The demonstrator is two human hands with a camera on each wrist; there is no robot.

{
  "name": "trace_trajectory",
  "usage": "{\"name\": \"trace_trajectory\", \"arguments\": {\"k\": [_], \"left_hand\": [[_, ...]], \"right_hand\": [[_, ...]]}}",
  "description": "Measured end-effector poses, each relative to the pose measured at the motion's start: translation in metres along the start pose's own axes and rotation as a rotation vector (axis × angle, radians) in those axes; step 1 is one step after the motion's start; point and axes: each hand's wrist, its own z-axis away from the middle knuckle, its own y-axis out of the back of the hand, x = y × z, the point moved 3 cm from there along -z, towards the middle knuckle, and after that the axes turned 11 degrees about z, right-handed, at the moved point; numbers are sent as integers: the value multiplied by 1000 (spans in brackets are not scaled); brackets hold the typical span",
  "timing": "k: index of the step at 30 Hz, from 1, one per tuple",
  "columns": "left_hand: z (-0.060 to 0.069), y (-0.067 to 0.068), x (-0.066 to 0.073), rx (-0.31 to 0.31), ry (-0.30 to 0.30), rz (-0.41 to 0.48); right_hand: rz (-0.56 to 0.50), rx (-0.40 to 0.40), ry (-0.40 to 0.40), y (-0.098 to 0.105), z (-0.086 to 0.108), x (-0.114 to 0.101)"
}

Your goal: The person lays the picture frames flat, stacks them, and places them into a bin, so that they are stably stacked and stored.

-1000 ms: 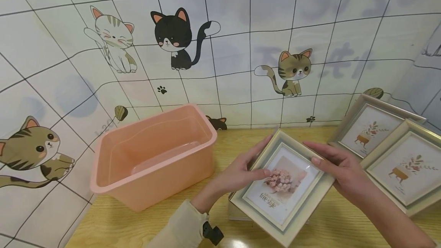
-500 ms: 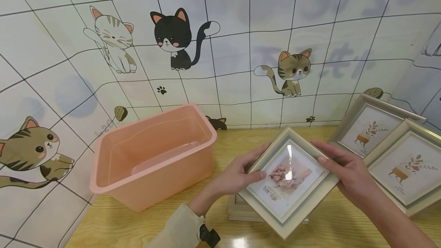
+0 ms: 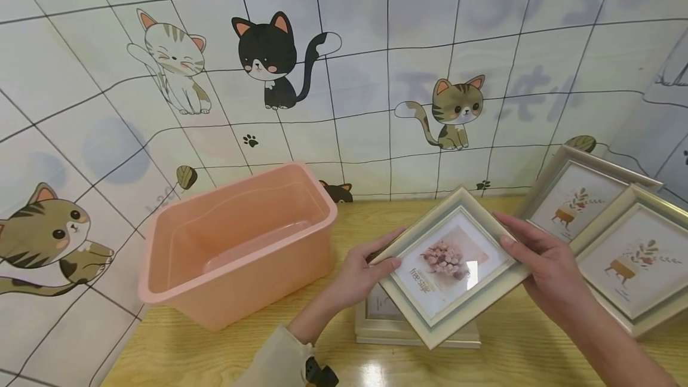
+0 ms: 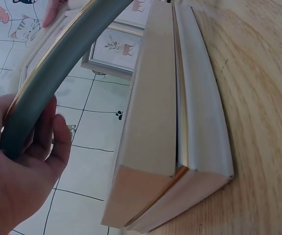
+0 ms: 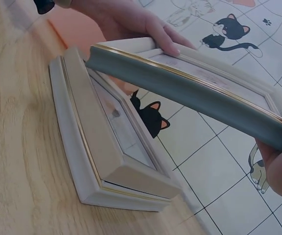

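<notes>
Between both hands a cream picture frame [image 3: 451, 261] with a pink flower print and "free style" lettering is held tilted above the table. My left hand [image 3: 360, 273] grips its left corner, thumb on the front edge and fingers behind. On the opposite corner, my right hand [image 3: 548, 261] pinches the rim the same way. Below it lie two stacked picture frames [image 3: 419, 339], partly covered in the head view. The left wrist view shows the sides of that stack [image 4: 165, 112], apart from the held frame's green-grey edge [image 4: 58, 68].
A pink plastic bin [image 3: 242, 255] stands at the left on the wooden table [image 3: 516, 351], with nothing seen inside. Two picture frames with plant prints lean at the right, one [image 3: 639, 255] in front of the other [image 3: 580, 196]. A cat-patterned wall covering [image 3: 365, 88] rises behind.
The held picture frame has turned clockwise and risen slightly, moving off the stack so more of the lower frames shows. Both hands keep their hold.
</notes>
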Motion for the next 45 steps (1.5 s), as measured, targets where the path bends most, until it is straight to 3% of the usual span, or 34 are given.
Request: {"name": "trace_trajectory", "arguments": {"k": [4,7,11,16,24,30,35,45], "left_hand": [[-4,6,-1,139,1,31],[-7,12,-3,243,13,43],[-10,20,-6,336,13,5],[-13,25,-12,391,27,-67],[-14,31,-22,428,96,-210],[-13,33,-30,414,145,-290],[-13,37,-36,390,162,-316],[-13,40,-41,367,149,-306]], "right_hand": [[4,42,9,-4,-1,3],[205,78,13,-7,-1,4],[535,97,-60,-10,0,7],[681,73,-164,-15,6,13],[760,28,-246,-29,19,26],[857,11,-276,-35,28,32],[908,7,-320,-35,32,36],[862,28,-310,-36,41,47]]}}
